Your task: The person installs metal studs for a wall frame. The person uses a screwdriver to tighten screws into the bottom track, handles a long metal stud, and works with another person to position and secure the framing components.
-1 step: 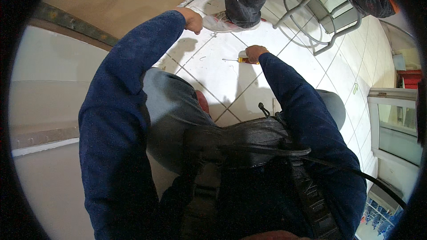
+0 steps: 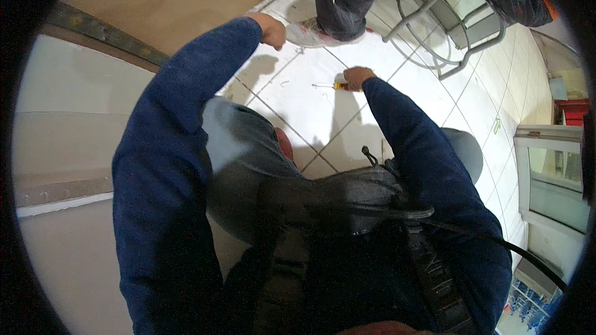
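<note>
"Hardly anything's moved; my view slid slightly."

"Meaning?"

"My right hand keeps its grip, closed round the screwdriver, shaft pointing left over the white floor. My left hand is farther, near another person's shoe; can't tell its closure or contents."

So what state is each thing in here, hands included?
Yellow and red screwdriver: held, metal blade pointing left.
Right hand: closed around screwdriver.
Left hand: fingers curled, contents hidden.
White tiled floor: smudged, partly shadowed.
Black cable: curved.
Grey tubular metal frame: untouched by either hand.
</note>
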A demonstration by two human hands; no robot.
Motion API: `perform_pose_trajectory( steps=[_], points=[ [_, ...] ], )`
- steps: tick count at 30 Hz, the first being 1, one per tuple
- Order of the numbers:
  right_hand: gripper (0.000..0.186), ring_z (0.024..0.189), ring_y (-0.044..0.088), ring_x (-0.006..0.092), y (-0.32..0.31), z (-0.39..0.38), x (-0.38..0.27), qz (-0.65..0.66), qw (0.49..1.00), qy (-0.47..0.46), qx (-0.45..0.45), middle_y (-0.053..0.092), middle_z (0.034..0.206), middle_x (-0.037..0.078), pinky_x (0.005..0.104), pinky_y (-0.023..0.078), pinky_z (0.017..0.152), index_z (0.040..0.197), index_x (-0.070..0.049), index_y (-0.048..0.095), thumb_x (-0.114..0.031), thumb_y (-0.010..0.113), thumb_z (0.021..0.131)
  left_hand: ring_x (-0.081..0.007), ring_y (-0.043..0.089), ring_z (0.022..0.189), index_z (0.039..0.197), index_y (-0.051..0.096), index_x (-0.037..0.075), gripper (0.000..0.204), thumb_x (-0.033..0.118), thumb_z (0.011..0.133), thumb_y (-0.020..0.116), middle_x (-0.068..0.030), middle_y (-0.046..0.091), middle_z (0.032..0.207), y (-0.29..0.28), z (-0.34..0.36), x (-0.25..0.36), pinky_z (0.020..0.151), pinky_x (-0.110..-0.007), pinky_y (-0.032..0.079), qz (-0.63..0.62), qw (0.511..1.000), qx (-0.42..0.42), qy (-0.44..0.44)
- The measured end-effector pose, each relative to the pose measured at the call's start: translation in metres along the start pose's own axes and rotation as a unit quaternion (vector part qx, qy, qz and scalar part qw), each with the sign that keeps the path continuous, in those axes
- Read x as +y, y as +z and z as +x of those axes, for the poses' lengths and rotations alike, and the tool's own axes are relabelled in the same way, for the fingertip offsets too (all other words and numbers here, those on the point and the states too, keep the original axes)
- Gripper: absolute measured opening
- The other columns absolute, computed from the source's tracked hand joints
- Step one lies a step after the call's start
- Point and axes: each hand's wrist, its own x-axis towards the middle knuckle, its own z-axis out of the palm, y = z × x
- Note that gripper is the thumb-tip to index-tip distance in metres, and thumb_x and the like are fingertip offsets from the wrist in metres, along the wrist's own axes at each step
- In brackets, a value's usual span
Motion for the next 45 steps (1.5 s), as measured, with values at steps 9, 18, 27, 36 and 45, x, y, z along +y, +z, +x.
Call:
perform_pose_trajectory(
  steps=[9, 18, 27, 36, 45],
  points=[
    [0.03, 0.092, 0.063, 0.0264, 0.033, -0.006, -0.023, -0.036, 0.998, -0.015, 0.054, 0.064, 0.102, 0.012, 0.0387, 0.05, 0.076, 0.112, -0.012, 0.057, -0.019, 0.054, 0.082, -0.0271, 0.06, 0.071, 0.079, 0.064, 0.0, 0.027, 0.018, 0.062, 0.055, -0.0167, 0.065, 0.079, 0.015, -0.001, 0.011, 0.063, -0.042, 0.047, -0.046, 0.998, 0.042, -0.025],
    [0.038, 0.077, 0.061, 0.0401, -0.07, 0.023, -0.077, 0.366, 0.901, -0.136, 0.186, 0.061, 0.082, 0.025, 0.0455, 0.046, 0.07, 0.095, 0.001, 0.048, -0.035, 0.054, 0.085, -0.022, 0.062, 0.082, 0.105, 0.064, 0.005, 0.048, 0.046, 0.085, 0.049, -0.0099, 0.066, 0.099, -0.026, -0.059, 0.009, 0.069, -0.037, 0.05, -0.278, 0.946, -0.025, -0.164],
    [0.033, 0.045, 0.047, 0.012, -0.198, -0.016, -0.134, 0.652, 0.715, -0.096, 0.233, 0.046, 0.066, 0.004, 0.0269, 0.039, 0.036, 0.103, 0.0, 0.041, -0.023, 0.057, 0.085, -0.0199, 0.061, 0.072, 0.101, 0.057, -0.003, 0.036, 0.028, 0.096, 0.037, -0.0129, 0.065, 0.09, -0.046, -0.05, -0.011, 0.063, -0.031, 0.05, -0.647, 0.603, 0.465, -0.033],
    [0.022, 0.042, 0.04, 0.0098, -0.198, -0.034, -0.115, 0.729, 0.653, -0.122, 0.163, 0.043, 0.061, -0.001, 0.0269, 0.032, 0.035, 0.086, -0.006, 0.044, -0.025, 0.055, 0.086, -0.0182, 0.062, 0.072, 0.095, 0.059, 0.001, 0.027, 0.022, 0.095, 0.042, -0.0131, 0.066, 0.087, -0.071, -0.054, 0.027, 0.064, -0.029, 0.05, -0.694, 0.597, 0.393, -0.083],
    [0.031, 0.048, 0.044, 0.011, -0.191, -0.047, -0.144, 0.631, 0.743, -0.117, 0.188, 0.047, 0.063, 0.001, 0.0278, 0.035, 0.042, 0.087, -0.006, 0.049, -0.035, 0.057, 0.087, -0.0153, 0.058, 0.071, 0.094, 0.069, 0.012, 0.022, 0.025, 0.09, 0.052, -0.0033, 0.062, 0.078, -0.079, -0.113, -0.035, 0.06, -0.032, 0.047, -0.602, 0.541, 0.561, -0.174]
  ],
)
